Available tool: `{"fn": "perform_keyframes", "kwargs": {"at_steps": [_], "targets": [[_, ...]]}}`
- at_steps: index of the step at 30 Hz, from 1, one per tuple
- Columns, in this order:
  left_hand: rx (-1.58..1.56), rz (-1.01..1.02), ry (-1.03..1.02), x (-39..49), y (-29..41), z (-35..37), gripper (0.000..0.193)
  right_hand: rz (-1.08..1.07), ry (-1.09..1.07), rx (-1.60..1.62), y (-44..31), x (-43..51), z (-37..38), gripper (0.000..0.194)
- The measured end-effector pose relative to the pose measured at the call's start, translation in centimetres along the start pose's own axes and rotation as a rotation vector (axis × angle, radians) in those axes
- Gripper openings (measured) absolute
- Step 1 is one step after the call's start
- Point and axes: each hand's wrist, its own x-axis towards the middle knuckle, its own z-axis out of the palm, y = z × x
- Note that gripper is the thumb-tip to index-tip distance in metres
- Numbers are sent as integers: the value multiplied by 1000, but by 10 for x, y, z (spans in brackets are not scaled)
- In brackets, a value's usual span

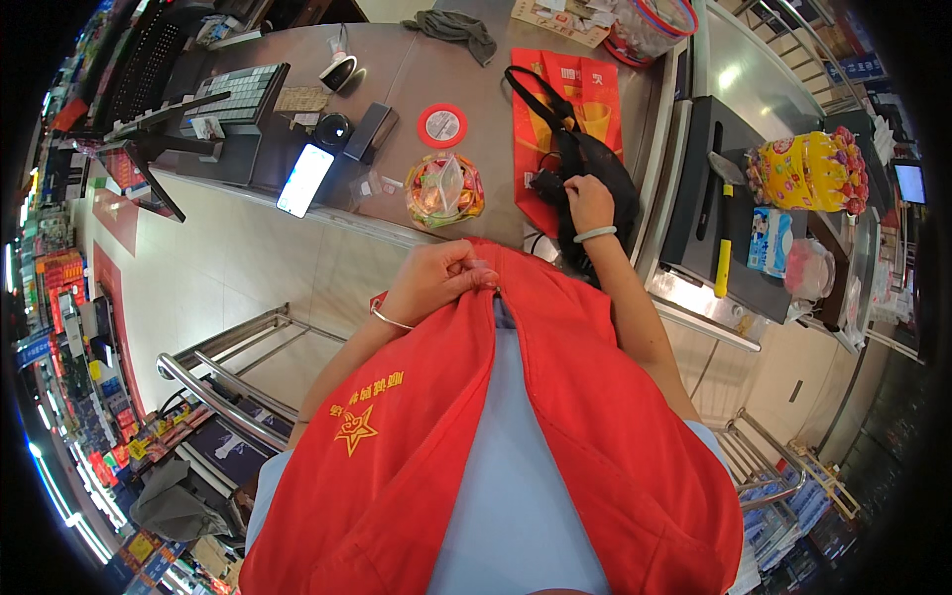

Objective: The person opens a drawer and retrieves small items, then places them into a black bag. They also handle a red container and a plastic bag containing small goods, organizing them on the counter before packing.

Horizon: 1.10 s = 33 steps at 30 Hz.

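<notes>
My left hand pinches the front edge of a red vest that I wear over a light blue shirt. My right hand rests on a black bag at the counter's right side, its fingers bent beside a small black device; whether they grip anything is hard to tell. Under the bag lies a red printed paper bag. Left of it stands an open tub of wrapped candies, with a round red-rimmed lid behind.
The metal counter holds a lit phone, a black box, a scanner, a keyboard and a grey cloth. On the right are a yellow candy jar, a yellow-handled tool and a tissue pack. Metal rails stand at lower left.
</notes>
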Motion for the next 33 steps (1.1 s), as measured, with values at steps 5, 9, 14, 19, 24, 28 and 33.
{"fn": "perform_keyframes", "kwargs": {"at_steps": [5, 9, 14, 19, 24, 28, 33], "targets": [[0, 8, 1, 0, 3, 0, 20, -37, -26, -54, -2, 2, 4, 8], [11, -1, 2, -1, 3, -1, 20, 60, -60, 110, 3, 8, 6, 8], [4, 11, 7, -1, 3, -1, 20, 310, -227, 438, 26, 17, 3, 20], [24, 9, 9, -1, 5, -1, 20, 502, -262, 679, 40, 18, 9, 17], [40, 3, 16, -2, 7, -1, 21, 621, -281, 835, 37, 18, 11, 20], [123, 17, 36, 0, 6, 0, 24, 594, -295, 747, 34, 18, 8, 20], [135, 57, 62, -1, -5, -1, 23, 610, -288, 773, 41, 14, 15, 20]]}}
